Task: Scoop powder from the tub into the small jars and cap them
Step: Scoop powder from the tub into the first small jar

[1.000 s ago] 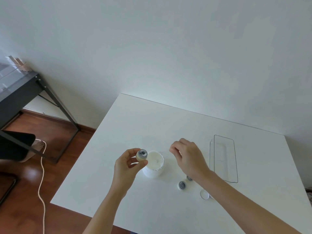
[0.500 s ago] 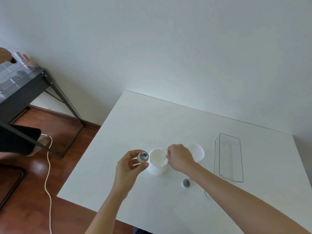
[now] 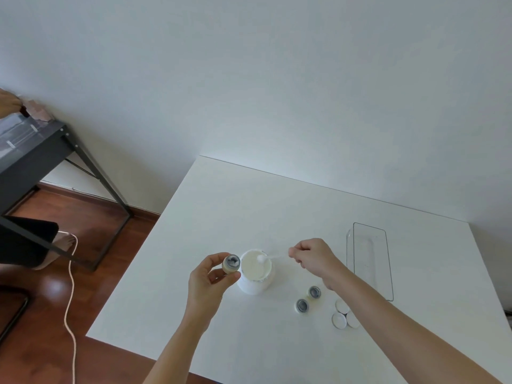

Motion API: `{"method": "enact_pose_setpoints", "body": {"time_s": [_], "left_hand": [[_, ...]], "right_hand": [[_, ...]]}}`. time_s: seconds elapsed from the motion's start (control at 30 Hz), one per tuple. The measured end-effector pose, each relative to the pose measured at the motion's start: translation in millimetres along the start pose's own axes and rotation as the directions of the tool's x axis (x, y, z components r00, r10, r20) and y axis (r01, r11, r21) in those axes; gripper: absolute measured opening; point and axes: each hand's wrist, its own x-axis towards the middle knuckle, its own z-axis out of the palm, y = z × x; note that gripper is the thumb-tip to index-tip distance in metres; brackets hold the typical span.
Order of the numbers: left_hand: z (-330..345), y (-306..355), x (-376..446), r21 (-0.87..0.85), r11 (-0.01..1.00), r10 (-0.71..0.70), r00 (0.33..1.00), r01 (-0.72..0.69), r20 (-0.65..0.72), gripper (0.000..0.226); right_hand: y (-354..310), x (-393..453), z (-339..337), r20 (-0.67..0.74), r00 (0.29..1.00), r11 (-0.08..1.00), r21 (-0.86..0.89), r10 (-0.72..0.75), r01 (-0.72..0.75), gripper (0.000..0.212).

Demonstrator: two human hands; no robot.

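Note:
The white powder tub (image 3: 255,284) stands open on the white table (image 3: 249,206). My left hand (image 3: 209,278) holds a small open jar (image 3: 231,264) tilted, right beside the tub's left rim. My right hand (image 3: 313,257) pinches the handle of a small white scoop (image 3: 261,258), whose heaped bowl hovers over the tub's mouth. Two more small open jars (image 3: 314,291) (image 3: 302,305) stand to the right of the tub. White caps (image 3: 339,320) lie in a cluster beside my right forearm.
A clear rectangular tray (image 3: 388,267) lies at the table's right. On the left are a black-framed glass desk (image 3: 41,151), another person's foot (image 3: 65,242) and a white cable (image 3: 70,286) on the wooden floor.
My right hand has drawn back to the right from the tub, lifting the scoop with powder on it. The left hand keeps the jar beside the tub. The camera view has shifted slightly.

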Motion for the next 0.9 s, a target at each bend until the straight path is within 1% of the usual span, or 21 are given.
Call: {"method": "enact_pose_setpoints", "body": {"time_s": [0.23,0.3,0.37,0.43,0.53,0.6,0.63,0.67,0.7,0.73,0.8,0.83,0.87,0.9], "left_hand": [[15.7,7.0,4.6,0.013,1.0,0.006,0.998,-0.007,0.068,0.035],[19.4,9.9,5.5,0.004,1.0,0.014,0.996,-0.014,0.092,0.035],[22.0,12.8,5.5,-0.004,1.0,0.027,0.994,-0.026,0.109,0.036],[23.5,15.1,5.2,-0.013,0.999,0.038,0.993,-0.037,0.113,0.035],[22.9,17.7,4.5,-0.025,0.999,0.041,0.993,-0.039,0.111,0.034],[21.8,18.6,4.2,-0.032,0.999,0.039,0.993,-0.036,0.109,0.034],[21.2,18.6,4.0,-0.037,0.999,0.04,0.993,-0.036,0.109,0.033],[20.7,18.7,3.7,-0.042,0.998,0.041,0.993,-0.037,0.111,0.033],[20.5,18.6,3.4,-0.049,0.998,0.043,0.993,-0.038,0.113,0.032],[20.2,18.6,3.3,-0.057,0.998,0.043,0.992,-0.037,0.115,0.032],[19.2,18.6,3.5,-0.077,0.997,0.038,0.993,-0.029,0.113,0.031],[18.4,18.7,3.8,-0.089,0.996,0.034,0.993,-0.024,0.111,0.031],[17.6,18.8,4.2,-0.099,0.995,0.032,0.993,-0.021,0.111,0.031],[17.0,18.8,4.7,-0.105,0.994,0.031,0.993,-0.02,0.112,0.032]], "right_hand": [[-22.0,-17.6,-11.6,0.08,0.996,0.995,0.094,-0.028,0.021,0.021],[-25.6,-19.9,-8.3,0.081,0.996,0.995,0.095,-0.045,0.037,0.021],[-27.0,-20.8,-3.0,0.043,0.996,0.994,0.073,-0.079,0.076,0.02],[-27.1,-22.2,1.3,-0.036,0.989,0.989,0.014,-0.145,0.146,0.02],[-28.1,-28.3,5.9,-0.146,0.936,0.944,-0.122,-0.322,0.306,0.019],[-28.0,-34.0,8.7,-0.174,0.861,0.872,-0.217,-0.477,0.439,0.017],[-27.6,-37.4,9.7,-0.172,0.81,0.819,-0.256,-0.561,0.513,0.015],[-26.8,-40.8,10.1,-0.157,0.746,0.75,-0.305,-0.648,0.587,0.014],[-25.5,-43.8,9.9,-0.129,0.665,0.655,-0.382,-0.736,0.652,0.013],[-24.0,-46.1,9.4,-0.083,0.57,0.533,-0.485,-0.818,0.694,0.013],[-19.4,-48.0,8.3,0.03,0.37,0.254,-0.674,-0.928,0.693,0.012],[-16.0,-47.7,8.5,0.071,0.289,0.148,-0.729,-0.955,0.668,0.013],[-12.7,-47.5,8.8,0.092,0.23,0.08,-0.762,-0.969,0.642,0.015],[-9.4,-47.3,9.1,0.098,0.188,0.042,-0.78,-0.977,0.624,0.017]]}}
